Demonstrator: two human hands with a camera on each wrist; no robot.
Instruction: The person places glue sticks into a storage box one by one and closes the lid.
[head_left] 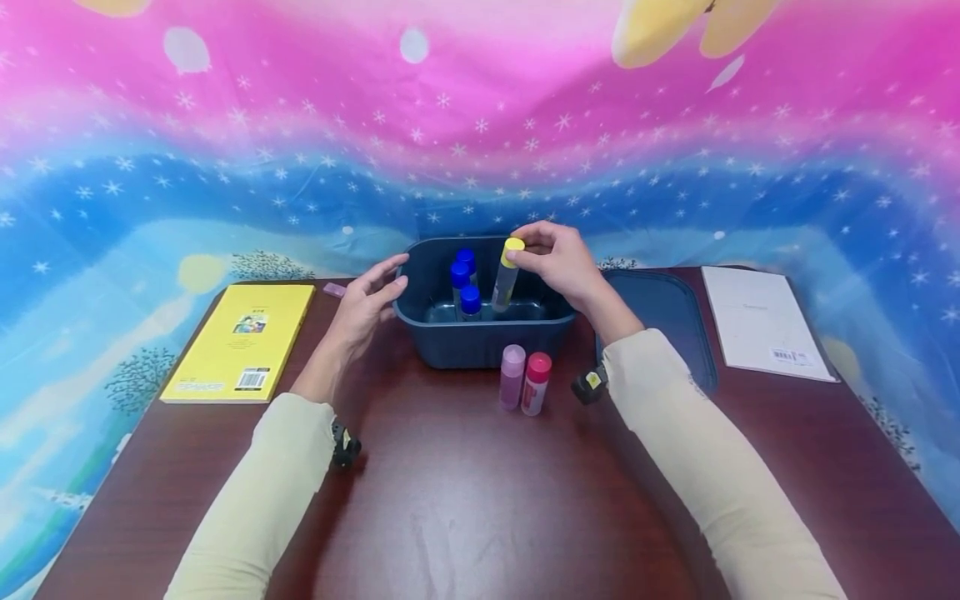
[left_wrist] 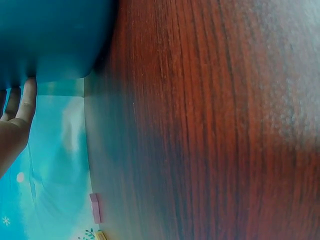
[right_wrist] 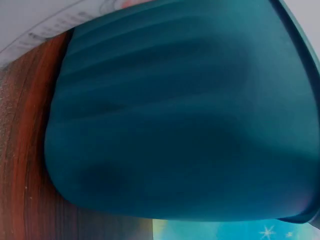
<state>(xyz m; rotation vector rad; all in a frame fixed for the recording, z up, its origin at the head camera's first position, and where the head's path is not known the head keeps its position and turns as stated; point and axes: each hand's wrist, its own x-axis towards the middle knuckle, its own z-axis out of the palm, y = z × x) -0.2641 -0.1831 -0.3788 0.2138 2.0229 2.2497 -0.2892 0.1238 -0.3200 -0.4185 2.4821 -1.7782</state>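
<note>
My right hand [head_left: 558, 258] pinches the yellow cap of a clear glue stick [head_left: 506, 279], holding it slightly tilted inside a dark blue-grey plastic bin [head_left: 487, 346]. Three blue-capped glue sticks [head_left: 470, 302] stand together in the bin's left half. At the bin's left end, my left hand [head_left: 363, 304] has its fingers extended against the rim; in the left wrist view its fingertips [left_wrist: 29, 95] touch the outer wall. A pink glue stick [head_left: 512, 379] and a red-capped one [head_left: 536, 385] stand upright on the table in front of the bin. The right wrist view shows mostly bin wall [right_wrist: 170, 130].
A dark lid [head_left: 663, 312] lies right of the bin, partly behind the right forearm. Farther right is a white book [head_left: 765, 321]; a yellow book [head_left: 240, 342] lies at left. A small pink block [head_left: 334, 290] sits behind the left hand. Patterned cloth [head_left: 480, 167] hangs behind the table.
</note>
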